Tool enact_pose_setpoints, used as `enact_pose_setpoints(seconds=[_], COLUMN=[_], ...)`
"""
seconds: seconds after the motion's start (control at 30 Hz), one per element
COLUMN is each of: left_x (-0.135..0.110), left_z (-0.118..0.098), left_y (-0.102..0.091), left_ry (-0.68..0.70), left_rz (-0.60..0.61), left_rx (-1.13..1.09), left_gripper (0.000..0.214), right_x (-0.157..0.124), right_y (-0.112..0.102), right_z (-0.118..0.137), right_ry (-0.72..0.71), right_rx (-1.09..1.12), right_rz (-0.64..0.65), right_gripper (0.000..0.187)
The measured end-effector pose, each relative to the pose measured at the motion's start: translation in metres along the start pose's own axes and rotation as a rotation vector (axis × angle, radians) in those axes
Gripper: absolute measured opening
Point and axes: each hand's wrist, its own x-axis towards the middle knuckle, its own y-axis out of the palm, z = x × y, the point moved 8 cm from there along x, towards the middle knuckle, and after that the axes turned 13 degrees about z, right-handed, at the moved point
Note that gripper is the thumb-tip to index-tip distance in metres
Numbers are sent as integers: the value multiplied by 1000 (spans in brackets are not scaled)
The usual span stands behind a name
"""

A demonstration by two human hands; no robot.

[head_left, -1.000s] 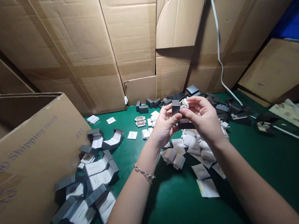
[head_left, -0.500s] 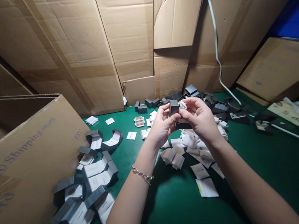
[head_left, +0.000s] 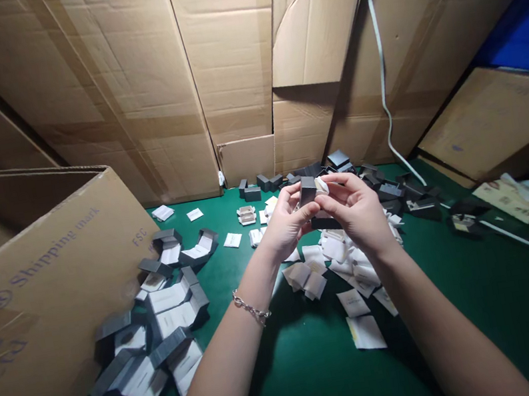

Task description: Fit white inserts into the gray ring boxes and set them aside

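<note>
My left hand (head_left: 284, 230) is closed around a small dark grey box (head_left: 308, 186), held above the middle of the table. Against the box's right side, my right hand (head_left: 361, 212) pinches a small white piece (head_left: 322, 186). Fingers hide most of that piece, so its kind is unclear. Under the hands lies a loose heap of white folded papers and small packets (head_left: 336, 248). Open dark boxes with white inside (head_left: 174, 308) are gathered to the left.
A big cardboard carton (head_left: 55, 280) stands at the left. Dark boxes (head_left: 390, 190) are piled at the back right, beside a white cable (head_left: 381, 70). Cardboard sheets (head_left: 231, 61) wall off the back of the green table (head_left: 293, 369). A printed packet (head_left: 518, 199) lies far right.
The white piece has turned slightly at the box's side, and my right fingers have shifted a little with it. My left hand and the box stay almost in place.
</note>
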Motion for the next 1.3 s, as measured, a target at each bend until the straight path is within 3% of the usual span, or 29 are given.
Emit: enact_pose_setpoints(seconds=[0.17,0.27,0.4,0.6,0.87,1.3], left_x=[1,2,2,0,-3,-5], left_z=[0,2,5,11,4,10], left_y=[1,0,-6,-3,-2,-4], left_ry=[1,-8,-36,-172,-224,-278], left_rz=[4,1,-32,41,83,95], left_rx=[-19,-30,-6,27,76,3], left_gripper=[65,63,63,72,65,59], right_x=[-1,-2,-5,-8,-16,-12], right_y=[-1,-7,-12,-14,-1,7], right_z=[-1,0,17,31,49,49], right_ry=[-11,-32,-170,-293,-515,-463], right_rx=[-25,-198,-499,-535,-746,-749], right_rz=[-3,-37,-75,-56,-19,134], right_gripper=[35,31,21,11,12,12])
